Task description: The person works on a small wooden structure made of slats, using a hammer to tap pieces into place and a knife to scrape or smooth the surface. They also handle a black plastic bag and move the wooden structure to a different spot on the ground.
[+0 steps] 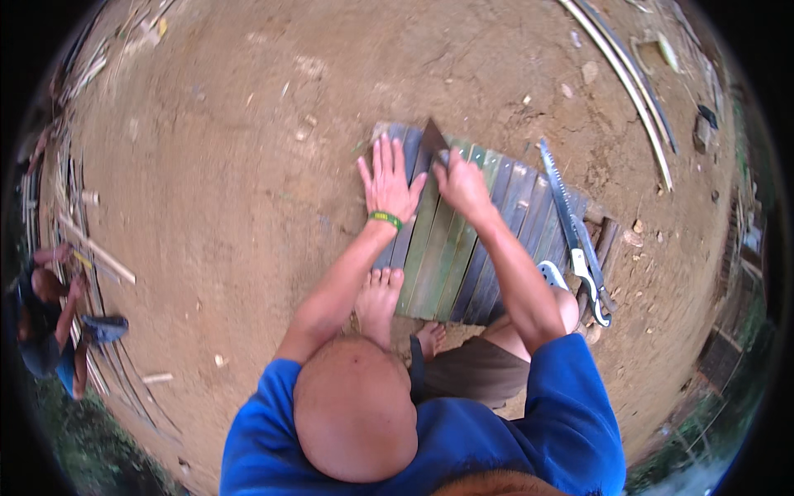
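Closely, below the arms, the person's bent left knee (356, 413) rises over a bare left foot (380, 289) at the near end of a slatted panel (441, 256). The panel lies flat on the earth ground (248, 207), in front of the person and mostly between the forearms. Its long, narrow slats, greenish and dark, look like bamboo; how they are fastened cannot be told.

I judge it light for its breadth, stiff along the slats but perhaps ready to flex across them, with smooth faces that could slip under a damp palm and cut ends that could splinter. The two outer long edges seem the best places to take hold, with the palms spread so that no single slat bears the load.

Toward its far end, the left hand (387, 188) lies with fingers straight and fanned on the left edge, grasping nothing. The right hand (465, 188) is curled around the handle of a dark-bladed knife (432, 139), whose blade points away over the far edge. The knife looks rigid and is best taken by that handle.

To the right lies a white-handled saw (560, 194). Farther off are curved strips (638, 97) and, at far left, a co-worker (41, 355).
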The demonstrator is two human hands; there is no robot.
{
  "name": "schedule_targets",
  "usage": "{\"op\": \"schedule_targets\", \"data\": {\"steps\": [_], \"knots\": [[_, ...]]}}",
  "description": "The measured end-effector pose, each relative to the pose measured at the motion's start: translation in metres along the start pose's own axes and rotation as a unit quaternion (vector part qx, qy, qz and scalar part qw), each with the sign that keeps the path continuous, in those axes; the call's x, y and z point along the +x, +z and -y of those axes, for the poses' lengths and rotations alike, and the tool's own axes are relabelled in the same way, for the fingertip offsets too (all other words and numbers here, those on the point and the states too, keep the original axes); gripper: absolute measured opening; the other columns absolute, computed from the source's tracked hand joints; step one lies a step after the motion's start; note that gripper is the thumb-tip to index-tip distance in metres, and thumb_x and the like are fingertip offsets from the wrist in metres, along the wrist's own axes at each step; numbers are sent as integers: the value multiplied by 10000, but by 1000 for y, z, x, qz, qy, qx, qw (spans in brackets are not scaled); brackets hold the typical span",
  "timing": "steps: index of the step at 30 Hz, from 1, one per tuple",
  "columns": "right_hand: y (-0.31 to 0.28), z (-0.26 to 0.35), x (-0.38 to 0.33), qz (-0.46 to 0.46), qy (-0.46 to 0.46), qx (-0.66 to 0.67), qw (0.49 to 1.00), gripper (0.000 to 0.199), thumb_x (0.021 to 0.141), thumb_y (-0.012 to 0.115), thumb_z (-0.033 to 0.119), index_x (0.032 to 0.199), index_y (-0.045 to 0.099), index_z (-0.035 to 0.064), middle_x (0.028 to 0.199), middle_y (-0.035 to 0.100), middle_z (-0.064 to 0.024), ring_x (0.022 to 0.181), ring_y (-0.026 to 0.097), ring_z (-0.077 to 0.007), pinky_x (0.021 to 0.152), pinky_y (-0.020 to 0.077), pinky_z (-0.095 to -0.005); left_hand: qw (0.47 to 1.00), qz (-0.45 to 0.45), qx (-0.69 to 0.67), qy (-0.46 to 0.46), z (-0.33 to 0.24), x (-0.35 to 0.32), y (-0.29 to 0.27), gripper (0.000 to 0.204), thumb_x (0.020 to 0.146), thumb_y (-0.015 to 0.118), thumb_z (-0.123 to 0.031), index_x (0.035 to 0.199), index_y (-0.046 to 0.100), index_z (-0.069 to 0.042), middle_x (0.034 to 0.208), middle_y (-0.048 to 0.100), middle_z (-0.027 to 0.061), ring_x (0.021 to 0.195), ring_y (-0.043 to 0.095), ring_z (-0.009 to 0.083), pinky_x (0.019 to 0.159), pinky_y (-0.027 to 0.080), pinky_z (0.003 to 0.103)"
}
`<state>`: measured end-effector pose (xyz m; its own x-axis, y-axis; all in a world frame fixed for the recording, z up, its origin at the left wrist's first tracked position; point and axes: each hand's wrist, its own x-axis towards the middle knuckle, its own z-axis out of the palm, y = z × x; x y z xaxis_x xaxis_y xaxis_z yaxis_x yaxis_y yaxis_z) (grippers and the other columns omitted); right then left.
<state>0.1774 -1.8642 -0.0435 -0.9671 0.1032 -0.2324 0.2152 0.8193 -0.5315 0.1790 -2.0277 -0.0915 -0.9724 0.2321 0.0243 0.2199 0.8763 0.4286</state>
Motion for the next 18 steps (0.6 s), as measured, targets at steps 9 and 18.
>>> {"op": "schedule_targets", "data": {"steps": [9,18], "knots": [[-60,14,-62,18,165,268,949,318,987,617,287,1075,577,-16,601,563,-43,466,530,-128,440,417,-319,993,-86,-87,-3,171,-85,-63,229,861,670,-128,1082,682,-67,1100,632,127,1048,580,337,924,459,454],[-55,-2,-88,8,148,284,947,336,990,628,280,1123,578,-24,586,547,-10,457,498,-94,425,389,-282,996,-79,37,10,141,-112,-54,207,815,748,-190,1005,715,-115,1021,622,75,973,565,299,857,447,421]]}}
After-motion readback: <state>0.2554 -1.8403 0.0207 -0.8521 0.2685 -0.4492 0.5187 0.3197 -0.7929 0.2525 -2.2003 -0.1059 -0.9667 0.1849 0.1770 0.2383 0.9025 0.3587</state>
